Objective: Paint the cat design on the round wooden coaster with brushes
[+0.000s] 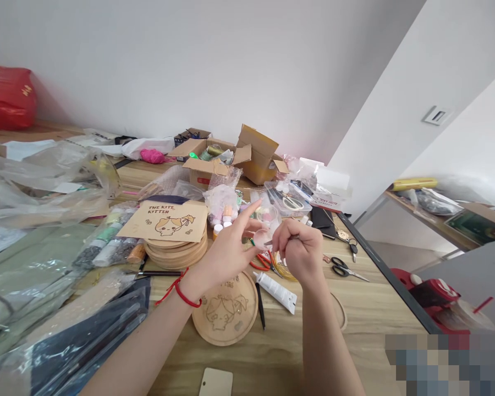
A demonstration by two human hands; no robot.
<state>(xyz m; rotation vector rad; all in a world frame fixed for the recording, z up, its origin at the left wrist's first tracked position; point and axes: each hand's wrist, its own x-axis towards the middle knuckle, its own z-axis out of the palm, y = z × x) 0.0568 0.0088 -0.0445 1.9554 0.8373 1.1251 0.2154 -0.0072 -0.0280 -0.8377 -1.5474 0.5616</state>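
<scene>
Between the fingers of my left hand [231,242] is a small round pale-pink cup [263,238]. My right hand [299,247] is closed around a thin pointed tool [269,242], its tip at the cup; its exact kind is hard to make out. Partly under my left wrist lies a round wooden board [225,316] with a kitten outline. Beside the board are a black stick-like tool [260,308] and a white tube [276,291]. Red-handled pliers [264,261] lie behind the tube, partly hidden by my hands.
Left of my hands, a kitten-printed card [167,223] tops a stack of round wooden boards [169,256]. Black scissors [346,268] lie at right. Plastic bags [45,170] cover the left side. An open cardboard box [208,173] stands behind. A pale phone-like slab [216,382] is in front.
</scene>
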